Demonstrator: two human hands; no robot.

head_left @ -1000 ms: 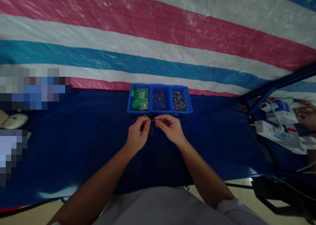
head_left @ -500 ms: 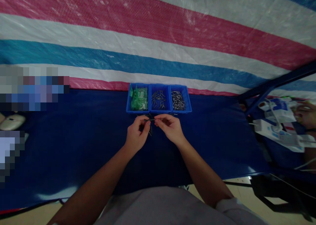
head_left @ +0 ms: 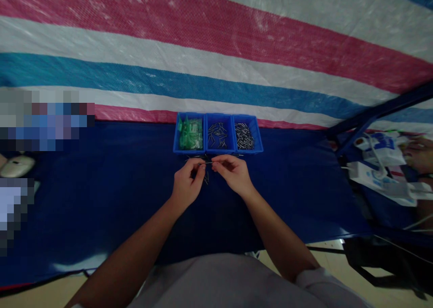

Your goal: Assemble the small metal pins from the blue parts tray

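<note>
Between my two hands runs a thin metal rod (head_left: 208, 163), pinched at its left end by my left hand (head_left: 188, 182) and at its right end by my right hand (head_left: 234, 174). Just beyond them stands a blue three-part bin (head_left: 218, 152). Its left compartment holds green and clear plastic packets (head_left: 191, 135), the middle one some scattered dark metal pins (head_left: 217, 135), and the right one a denser heap of metal pins (head_left: 244, 136). More loose pins (head_left: 206, 178) lie on the blue table beside and behind my fingers.
A striped plastic sheet (head_left: 216, 42) hangs behind the blue tabletop (head_left: 111, 186). A computer mouse (head_left: 17, 166) sits at the left. At the right are a metal frame, a white power strip (head_left: 377, 181), cables and another person's hand (head_left: 419, 154).
</note>
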